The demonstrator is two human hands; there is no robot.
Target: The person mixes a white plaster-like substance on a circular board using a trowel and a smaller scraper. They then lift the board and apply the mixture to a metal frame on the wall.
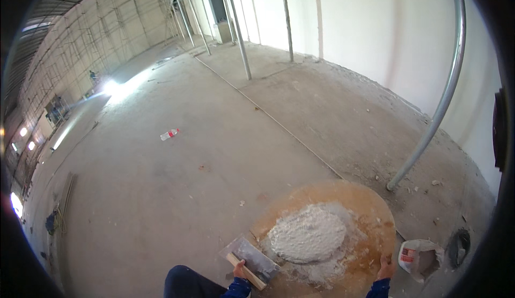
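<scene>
My left hand (239, 269) is wrapped round the wooden handle of a plastering trowel (262, 260), whose flat blade sits by the left edge of a round brown board (371, 205). On the board is a broad mound of wet white plaster (308, 233), with thinner smears around it. My right hand (385, 268) grips the board's right rim, its fingers partly hidden. Just right of that hand stands an open white bag (420, 259) with a red patch, holding greyish material.
A dark round container (458, 247) is beyond the bag. A curved-looking metal pole (448, 91) rises at the right, before a pale wall (370, 24). A plastic bottle (170, 134) lies on the concrete floor. Scaffolding (80, 40) lines the far left wall.
</scene>
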